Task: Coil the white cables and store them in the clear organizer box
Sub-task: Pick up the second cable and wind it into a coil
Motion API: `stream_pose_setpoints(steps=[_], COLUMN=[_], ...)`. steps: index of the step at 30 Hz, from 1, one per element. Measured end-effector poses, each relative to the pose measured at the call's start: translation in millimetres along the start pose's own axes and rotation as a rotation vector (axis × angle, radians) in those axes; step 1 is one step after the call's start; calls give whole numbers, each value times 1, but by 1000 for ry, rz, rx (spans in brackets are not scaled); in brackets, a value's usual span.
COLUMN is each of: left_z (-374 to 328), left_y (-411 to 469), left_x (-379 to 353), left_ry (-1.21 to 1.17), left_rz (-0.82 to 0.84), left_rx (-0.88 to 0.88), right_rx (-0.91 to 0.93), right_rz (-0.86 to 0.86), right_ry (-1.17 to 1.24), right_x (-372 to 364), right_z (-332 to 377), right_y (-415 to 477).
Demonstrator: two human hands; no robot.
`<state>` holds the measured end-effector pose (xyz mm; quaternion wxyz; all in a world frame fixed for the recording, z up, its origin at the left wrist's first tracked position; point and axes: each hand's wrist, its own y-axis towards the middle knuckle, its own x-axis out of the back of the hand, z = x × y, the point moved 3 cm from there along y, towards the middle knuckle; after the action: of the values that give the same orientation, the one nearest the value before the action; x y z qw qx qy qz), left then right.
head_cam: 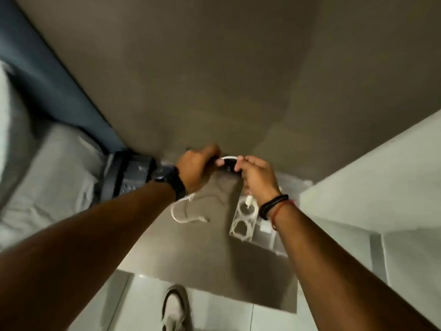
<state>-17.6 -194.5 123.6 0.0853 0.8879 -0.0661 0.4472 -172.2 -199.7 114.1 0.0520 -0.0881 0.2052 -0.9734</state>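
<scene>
My left hand (195, 169) and my right hand (256, 179) hold a white cable (228, 158) between them above a small grey-brown table (191, 254); a short arc of it shows between the fingers. One end with a plug (249, 201) hangs below my right hand. Another loop of white cable (183, 215) trails from under my left wrist onto the table. The clear organizer box (255, 237) lies on the table under my right wrist, with two coiled white cables in its left compartments.
A dark telephone (128, 179) sits at the table's left, next to a bed with grey bedding (47, 177). A pale cabinet or wall (372, 187) rises at the right. My white shoe (175, 309) stands on the tiled floor below the table's edge.
</scene>
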Motion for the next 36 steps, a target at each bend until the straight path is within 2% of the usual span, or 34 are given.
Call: stream_pose_setpoints(steps=[4,7,9,12,18,21,23,25,27,30,32,34,36], left_z=[-72,-128,-174,-239,-320,-345,-357,-367,-376,-390,-396,-400,-400], left_y=[22,46,56,55,19,0,-12,-21,-29,-33,-35,-38,-41], left_x=[139,239,304,381,467,502,522,533,537,537,539,546,556], left_ry=[-156,-348,-567,-742,-660,-543,-495,-450,-368,-270,-219,-158,-106], left_rz=[-205,-413,-533,-568,-432,-512,-560,-544,-500,-466,-492,-536,-586], left_rx=[59,144,123,-1,-108,-123,-142,-169,-195,-238,-269,-284,-278], right_rx=[24,68,198,459,934,1035,1071,1026,962,945,898,798,760], right_rz=[273,522,658,759,680,417,91,-226,-418,-590,-669,-643,-517], right_ry=[162,423,572,703,930,975,854,607,460,344,8,-448,-704], right_x=[20,27,26,23,43,60,70,76,82,85,85,78,74], right_z=[163,280,359,458,594,625,631,627,618,608,605,601,594], right_y=[-59,-112,-156,-226,-357,-389,-393,-389,-383,-388,-392,-395,-398])
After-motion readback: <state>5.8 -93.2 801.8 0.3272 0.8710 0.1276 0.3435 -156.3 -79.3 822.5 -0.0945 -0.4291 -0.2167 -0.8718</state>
